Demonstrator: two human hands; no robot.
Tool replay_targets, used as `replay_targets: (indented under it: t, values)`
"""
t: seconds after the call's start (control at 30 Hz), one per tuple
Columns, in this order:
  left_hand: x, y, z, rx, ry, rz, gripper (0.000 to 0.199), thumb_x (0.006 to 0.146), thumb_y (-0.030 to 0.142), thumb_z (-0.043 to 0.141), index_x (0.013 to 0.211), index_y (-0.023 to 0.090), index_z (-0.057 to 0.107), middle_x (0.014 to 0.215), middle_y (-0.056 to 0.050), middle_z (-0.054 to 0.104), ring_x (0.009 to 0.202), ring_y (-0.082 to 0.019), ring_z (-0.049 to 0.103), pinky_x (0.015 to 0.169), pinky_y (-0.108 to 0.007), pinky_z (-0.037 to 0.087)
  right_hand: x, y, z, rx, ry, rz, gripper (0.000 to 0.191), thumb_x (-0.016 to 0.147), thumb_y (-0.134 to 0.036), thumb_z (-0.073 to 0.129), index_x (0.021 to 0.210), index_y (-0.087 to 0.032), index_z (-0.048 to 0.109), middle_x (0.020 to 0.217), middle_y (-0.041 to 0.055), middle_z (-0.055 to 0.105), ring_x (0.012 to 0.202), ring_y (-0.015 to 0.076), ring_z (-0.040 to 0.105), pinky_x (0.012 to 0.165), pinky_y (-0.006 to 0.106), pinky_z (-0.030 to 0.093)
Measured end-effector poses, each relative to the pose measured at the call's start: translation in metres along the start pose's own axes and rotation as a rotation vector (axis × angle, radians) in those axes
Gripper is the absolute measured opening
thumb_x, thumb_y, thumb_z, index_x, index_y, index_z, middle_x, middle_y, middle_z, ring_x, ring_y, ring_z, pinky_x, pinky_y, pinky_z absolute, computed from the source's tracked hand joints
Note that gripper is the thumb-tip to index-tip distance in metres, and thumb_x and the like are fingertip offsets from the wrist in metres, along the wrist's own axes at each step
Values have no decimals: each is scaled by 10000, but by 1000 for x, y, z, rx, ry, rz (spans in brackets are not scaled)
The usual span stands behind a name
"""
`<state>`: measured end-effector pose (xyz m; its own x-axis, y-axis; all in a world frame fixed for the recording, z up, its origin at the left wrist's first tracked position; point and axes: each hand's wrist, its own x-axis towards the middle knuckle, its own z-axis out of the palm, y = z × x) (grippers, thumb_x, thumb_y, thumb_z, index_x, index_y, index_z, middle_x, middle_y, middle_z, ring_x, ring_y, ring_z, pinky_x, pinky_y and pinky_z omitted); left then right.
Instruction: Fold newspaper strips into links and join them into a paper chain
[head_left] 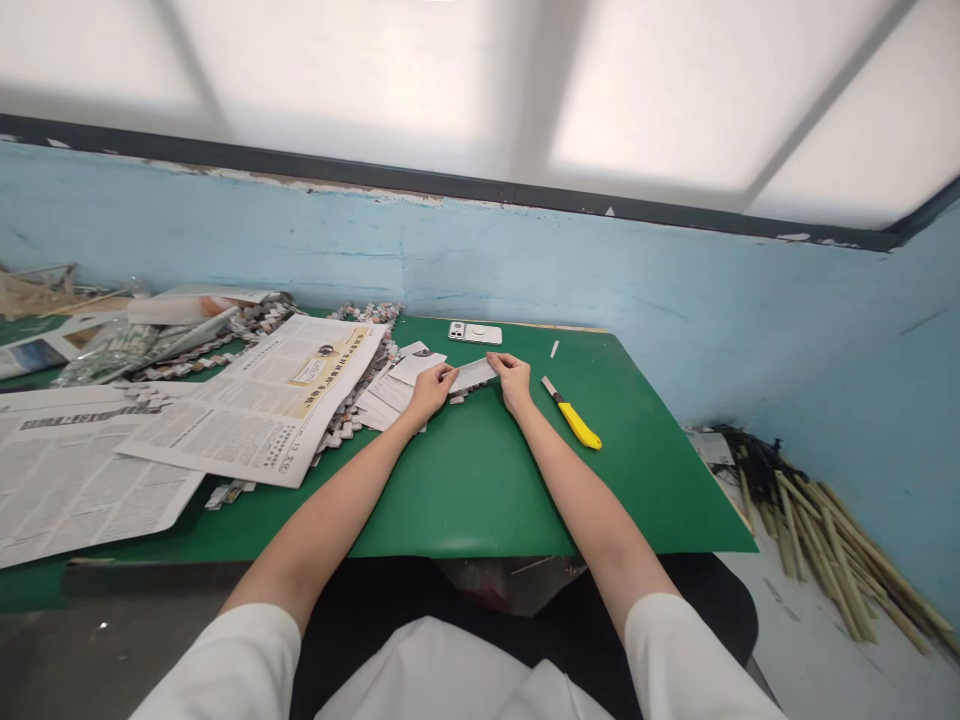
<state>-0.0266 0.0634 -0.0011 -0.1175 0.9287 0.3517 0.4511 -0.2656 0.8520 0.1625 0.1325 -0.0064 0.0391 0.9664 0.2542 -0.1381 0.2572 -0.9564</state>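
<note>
A strip of newspaper point(472, 375) is stretched between my two hands, just above the green tabletop. My left hand point(433, 392) pinches its left end, and my right hand point(511, 378) pinches the right end. Beside my left hand lie cut newspaper pieces point(386, 398), partly behind it. A few small folded paper links show under the strip; whether they join it I cannot tell. Right of my right hand rests a yellow-handled knife point(577, 423), its blade pointing to the back left. A small white strip point(554, 349) lies behind the knife.
A white phone point(484, 334) lies near the back edge of the green table point(465, 500). Large newspaper sheets point(262, 400) and woven folded-paper chains point(345, 420) cover the left side, with plastic bags point(112, 350) behind. Bamboo sticks point(832, 550) lie on the floor at right.
</note>
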Motion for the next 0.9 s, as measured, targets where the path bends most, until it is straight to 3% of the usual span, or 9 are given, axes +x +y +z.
replay_targets:
  t: [0.13,0.33,0.5,0.63,0.9]
  values:
    - [3,-6,-1,-71,74,-61,371,887,549,573,810,195,652,740,-26,664,715,-197,584,650,-290,420,1,2,0,-1,16,5,447,689,-537,811,895,-141,797,905,93,782,886,264,678,802,368,533]
    - [4,-11,-1,-97,87,-65,400,877,585,588,827,194,660,752,-24,658,719,-193,574,654,-290,415,2,6,0,20,-10,3,453,694,-551,808,892,-145,782,863,73,763,830,230,655,764,336,521]
    - [3,-5,-4,-167,106,-74,390,883,572,610,848,188,669,791,-46,685,732,-202,612,657,-297,450,0,2,0,-20,-86,-16,475,732,-615,771,864,-159,759,785,31,710,691,173,579,648,289,484]
    - [4,-4,-4,-290,69,-150,425,857,611,633,909,190,651,710,-31,662,631,-195,617,599,-298,470,-5,-4,1,-99,-175,-30,500,779,-674,714,764,-175,707,625,-2,605,583,150,489,579,282,433]
    - [2,-1,-2,-365,-129,-150,496,781,510,739,1119,183,581,665,-2,693,560,-168,617,571,-278,487,-5,-5,2,-90,-120,-19,509,786,-702,678,728,-197,634,629,-1,572,543,141,442,540,286,383]
